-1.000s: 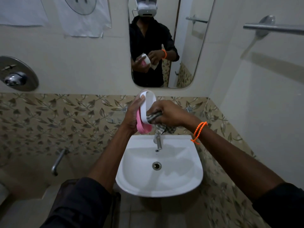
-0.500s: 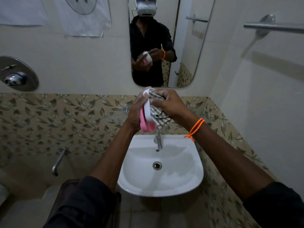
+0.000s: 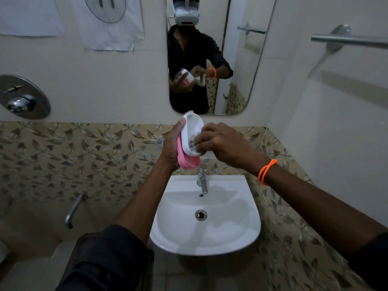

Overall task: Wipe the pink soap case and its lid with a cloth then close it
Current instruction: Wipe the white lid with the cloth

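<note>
Fingers of the right hand were bunched tight on the checked cloth, pushing it into the white lid's hollow. Left hand was wrapped around both lid and pink soap case, thumb along the lid's rim. Everything sat right above the sink, over the tap. Lid stood on its long axis, tilted slightly, open side facing right. Pink case was tucked behind and below it. Smooth oval plastic, both pieces.
</note>
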